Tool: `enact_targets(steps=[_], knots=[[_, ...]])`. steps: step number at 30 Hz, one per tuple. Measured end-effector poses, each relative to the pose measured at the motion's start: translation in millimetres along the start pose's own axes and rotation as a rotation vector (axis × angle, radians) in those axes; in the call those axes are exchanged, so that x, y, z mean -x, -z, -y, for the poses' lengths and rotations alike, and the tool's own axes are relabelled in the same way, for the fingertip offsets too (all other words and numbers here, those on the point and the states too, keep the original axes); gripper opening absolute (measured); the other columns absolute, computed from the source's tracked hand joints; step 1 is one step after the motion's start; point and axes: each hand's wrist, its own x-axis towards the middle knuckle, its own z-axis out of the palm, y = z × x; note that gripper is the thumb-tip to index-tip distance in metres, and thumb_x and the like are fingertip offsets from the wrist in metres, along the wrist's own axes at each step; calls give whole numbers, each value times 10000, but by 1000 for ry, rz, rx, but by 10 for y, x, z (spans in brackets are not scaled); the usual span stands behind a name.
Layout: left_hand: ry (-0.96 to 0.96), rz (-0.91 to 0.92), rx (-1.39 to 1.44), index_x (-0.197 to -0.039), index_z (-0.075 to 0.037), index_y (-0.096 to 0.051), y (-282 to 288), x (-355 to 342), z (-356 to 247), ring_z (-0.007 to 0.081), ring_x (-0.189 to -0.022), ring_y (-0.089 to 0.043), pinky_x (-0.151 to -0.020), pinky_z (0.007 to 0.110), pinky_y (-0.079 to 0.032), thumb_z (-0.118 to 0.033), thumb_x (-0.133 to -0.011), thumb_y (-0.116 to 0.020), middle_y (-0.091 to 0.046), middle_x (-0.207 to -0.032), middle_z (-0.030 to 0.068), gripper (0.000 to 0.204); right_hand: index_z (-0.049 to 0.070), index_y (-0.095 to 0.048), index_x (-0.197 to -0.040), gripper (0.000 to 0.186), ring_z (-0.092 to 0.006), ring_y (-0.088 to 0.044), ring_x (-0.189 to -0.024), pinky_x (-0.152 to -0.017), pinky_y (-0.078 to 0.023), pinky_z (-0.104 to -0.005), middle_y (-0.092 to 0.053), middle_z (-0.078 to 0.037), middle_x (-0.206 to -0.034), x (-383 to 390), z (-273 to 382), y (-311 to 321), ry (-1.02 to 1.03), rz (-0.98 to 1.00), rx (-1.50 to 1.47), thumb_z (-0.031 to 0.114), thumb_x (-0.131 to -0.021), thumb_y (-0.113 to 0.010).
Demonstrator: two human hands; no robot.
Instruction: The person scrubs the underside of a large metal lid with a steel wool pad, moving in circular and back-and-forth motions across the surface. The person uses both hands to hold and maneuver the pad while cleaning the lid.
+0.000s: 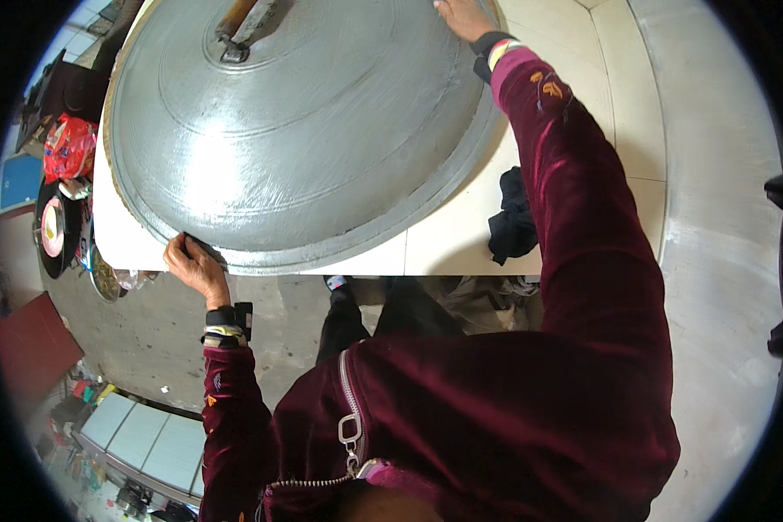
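Observation:
A very large, round, domed grey metal lid (322,148) lies on a white tiled counter (574,43). Its wooden handle (237,16) is fixed to the top by a metal fitting. My left hand (198,268) has its fingers curled on the near-left rim of the lid, by the counter's front edge. Over at the far right rim, my right hand (467,17) rests against the lid with its fingers bent; the upper frame edge cuts part of it off. What lies under the lid is hidden.
A crumpled black cloth (513,217) lies on the counter by my right forearm. Left of the counter are a red plastic bag (70,148) and a black pan (54,228) with a pink-rimmed dish. A pale-topped cabinet (148,439) stands at lower left.

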Motion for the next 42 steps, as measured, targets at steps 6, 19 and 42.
enact_targets(steps=[6, 19, 42], knots=[[-26, 20, -83, -1080, -27, -587, 9, 2, 25, 270, -962, -525, -862, 399, -444, -75, -951, -570, -552, -1045, 113, 139, 57, -359, -1482, 566, -403, -381, -1377, -1146, -303, -455, -378, -234, -1511, -254, -258, 76, -325, 121, -63, 369, -1010, -375], [-135, -20, -137, -1042, -5, -567, -90, -25, 147, 340, -978, -529, -877, 459, -432, -41, -897, -580, -569, -1004, 151, 151, 59, -451, -1389, 499, -327, -490, -1282, -1033, -397, -479, -539, -160, -1371, 2137, 922, 108, -254, -250, -2, 273, -947, -539], [-34, -102, 36, -1003, -41, -563, 44, -55, -228, 374, -981, -534, -889, 454, -424, -7, -843, -587, -585, -1020, 161, 166, 72, -316, -1504, 566, -384, -273, -1439, -1143, -280, -492, -322, -182, -1550, 1185, 1808, 275, 87, 76, 62, 186, -983, -504]])
